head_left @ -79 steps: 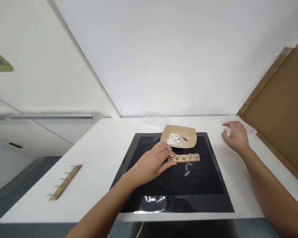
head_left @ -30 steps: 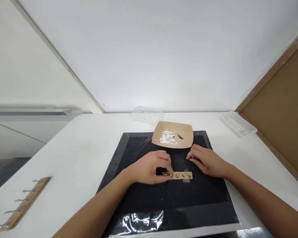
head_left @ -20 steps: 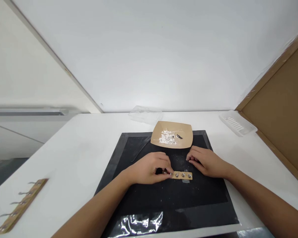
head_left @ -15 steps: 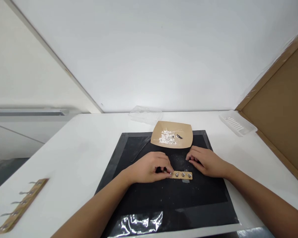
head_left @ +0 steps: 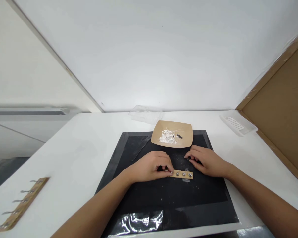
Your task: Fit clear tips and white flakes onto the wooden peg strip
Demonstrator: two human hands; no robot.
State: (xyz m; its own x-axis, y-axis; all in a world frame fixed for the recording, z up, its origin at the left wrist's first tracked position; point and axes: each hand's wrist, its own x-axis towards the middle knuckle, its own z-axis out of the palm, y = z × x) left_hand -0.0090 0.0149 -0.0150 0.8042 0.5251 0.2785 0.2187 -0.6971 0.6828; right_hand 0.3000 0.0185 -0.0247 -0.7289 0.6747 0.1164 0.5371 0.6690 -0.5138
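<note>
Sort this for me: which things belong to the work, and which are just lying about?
Seemingly in the work:
studded wooden strip, left hand at its end, right hand nearby
black mat beneath
brown tray of white bits, probably

Apparently lying about:
hooked wooden rack, far left
clear plastic piece, back
translucent tray, right

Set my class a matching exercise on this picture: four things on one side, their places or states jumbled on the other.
1. left hand
2. right hand
3. brown dish
4. wooden strip with prongs

A. at the far edge of the black mat, holding white bits
B. on the white table, left of the mat
C. fingertips at the small wooden strip
D. curled, apart from either strip

Pairs: 1-C, 2-D, 3-A, 4-B
</note>
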